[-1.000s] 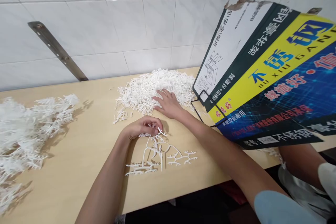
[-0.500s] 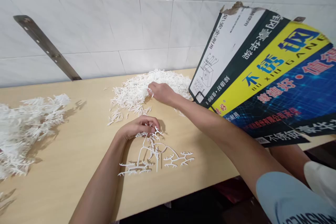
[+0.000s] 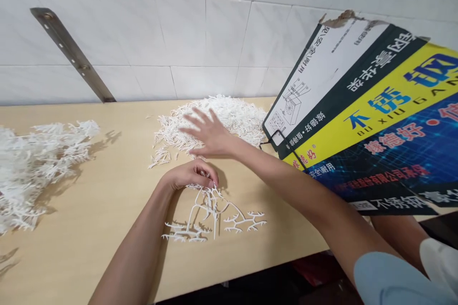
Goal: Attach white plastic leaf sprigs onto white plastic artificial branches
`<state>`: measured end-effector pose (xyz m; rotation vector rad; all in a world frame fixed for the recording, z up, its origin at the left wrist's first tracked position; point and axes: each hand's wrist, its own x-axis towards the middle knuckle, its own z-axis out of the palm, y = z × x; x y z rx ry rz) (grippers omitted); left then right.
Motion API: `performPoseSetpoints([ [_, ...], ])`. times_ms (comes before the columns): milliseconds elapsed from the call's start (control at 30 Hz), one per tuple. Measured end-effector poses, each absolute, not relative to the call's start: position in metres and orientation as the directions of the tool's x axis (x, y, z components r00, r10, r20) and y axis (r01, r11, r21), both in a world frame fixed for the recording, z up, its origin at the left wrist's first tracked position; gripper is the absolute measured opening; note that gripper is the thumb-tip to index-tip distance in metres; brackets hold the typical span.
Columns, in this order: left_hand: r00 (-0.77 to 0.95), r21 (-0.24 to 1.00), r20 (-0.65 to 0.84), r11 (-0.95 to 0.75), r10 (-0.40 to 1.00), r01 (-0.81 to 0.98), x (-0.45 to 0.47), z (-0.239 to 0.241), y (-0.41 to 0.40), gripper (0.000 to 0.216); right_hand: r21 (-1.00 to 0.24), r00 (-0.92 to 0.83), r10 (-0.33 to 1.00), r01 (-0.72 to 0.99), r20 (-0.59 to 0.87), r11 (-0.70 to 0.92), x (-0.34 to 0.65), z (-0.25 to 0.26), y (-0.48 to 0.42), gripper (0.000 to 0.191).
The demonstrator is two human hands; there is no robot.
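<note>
My left hand (image 3: 195, 175) rests low over the table, thumb and fingers closed on the top of a white branched plastic frame (image 3: 215, 212). The frame spreads toward me, with thin curved stems ending in small twig-like tips. Part of it is hidden under my fingers. Beyond it, my right hand (image 3: 211, 136) is spread flat, fingers apart, over the near side of a heap of small white plastic sprigs (image 3: 229, 109). Nothing shows in its grip. A few loose sprigs (image 3: 161, 157) lie at the heap's left edge.
A larger pile of white branched pieces (image 3: 39, 167) covers the table's left side. On the right leans a printed cardboard sheet (image 3: 358, 119), near my right forearm. A metal bracket (image 3: 75, 55) is fixed to the tiled wall (image 3: 186, 28). Another person's arm (image 3: 399, 236) shows at lower right.
My right hand was closed with its fingers in the heap; now its fingers are spread and it is slightly nearer me. My left hand still holds the branched frame. The view has shifted slightly.
</note>
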<state>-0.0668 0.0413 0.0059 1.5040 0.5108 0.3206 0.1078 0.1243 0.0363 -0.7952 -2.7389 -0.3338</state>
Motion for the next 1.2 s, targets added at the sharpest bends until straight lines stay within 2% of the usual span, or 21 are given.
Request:
performPoseSetpoints([
  [67, 0.842, 0.99, -0.137, 0.044, 0.522, 0.134, -0.068, 0.007, 0.041, 0.024, 0.139, -0.868, 0.43, 0.472, 0.249, 0.871, 0.094, 0.018, 0.116, 0.064],
  [200, 0.848, 0.991, -0.132, 0.067, 0.514, 0.113, -0.066, 0.009, 0.039, 0.025, 0.104, -0.842, 0.475, 0.512, 0.255, 0.853, 0.079, 0.0, 0.128, 0.046],
  [500, 0.857, 0.993, -0.118, 0.079, 0.502, 0.09, -0.064, 0.009, 0.039, 0.022, 0.168, -0.835, 0.511, 0.544, 0.203, 0.822, 0.061, 0.013, 0.144, 0.03],
  [600, 0.862, 0.994, -0.112, 0.072, 0.495, 0.088, -0.065, 0.007, 0.041, 0.021, 0.156, -0.821, 0.495, 0.55, 0.285, 0.821, 0.058, 0.04, 0.155, 0.032],
  [667, 0.866, 0.993, -0.113, 0.07, 0.487, 0.09, -0.066, 0.006, 0.041, 0.019, 0.135, -0.746, 0.54, 0.626, 0.39, 0.768, 0.062, 0.068, 0.168, 0.036],
  [767, 0.866, 0.993, -0.119, 0.076, 0.485, 0.093, -0.066, 0.004, 0.042, 0.018, 0.071, -0.594, 0.621, 0.749, 0.511, 0.659, 0.083, 0.108, 0.189, 0.037],
  [900, 0.855, 0.991, -0.128, 0.101, 0.502, 0.089, -0.066, 0.002, 0.043, 0.023, -0.003, -0.523, 0.739, 0.816, 0.425, 0.579, 0.129, 0.125, 0.197, 0.045],
  [967, 0.847, 0.987, -0.147, 0.129, 0.511, 0.093, -0.066, 0.003, 0.042, 0.025, -0.056, -0.48, 0.776, 0.836, 0.408, 0.546, 0.147, 0.116, 0.186, 0.055],
  [1100, 0.814, 0.976, -0.189, 0.196, 0.55, 0.094, -0.064, 0.011, 0.036, 0.03, -0.207, -0.327, 0.739, 0.823, 0.589, 0.529, 0.158, 0.081, 0.136, 0.055],
  [1200, 0.74, 0.955, -0.235, 0.289, 0.629, 0.058, -0.059, 0.014, 0.032, 0.043, -0.426, -0.234, 0.784, 0.733, 0.574, 0.53, 0.151, 0.049, 0.084, 0.05],
])
